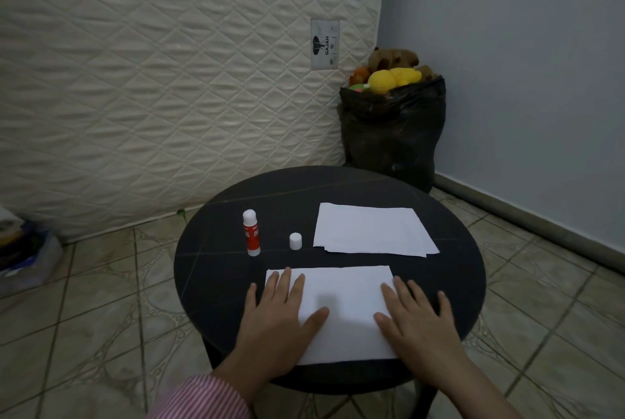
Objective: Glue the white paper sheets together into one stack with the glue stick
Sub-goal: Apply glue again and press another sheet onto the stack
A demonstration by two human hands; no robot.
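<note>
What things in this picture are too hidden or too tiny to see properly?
Head view only:
- Near paper: how many sheets it holds; left hand and right hand lie flat on its ends.
- Glue stick label: too small to read.
- Black bag: most toys are hidden inside.
- Round table: its near edge is covered by the arms.
- Clutter at the left edge: cut off and blurred.

Dim, flat indoor light — no clear source, no glare. Soft faint shadows lie on the near white paper sheet [341, 310]. Wide-angle bending bows the edges — corners look soft and slightly blurred.
</note>
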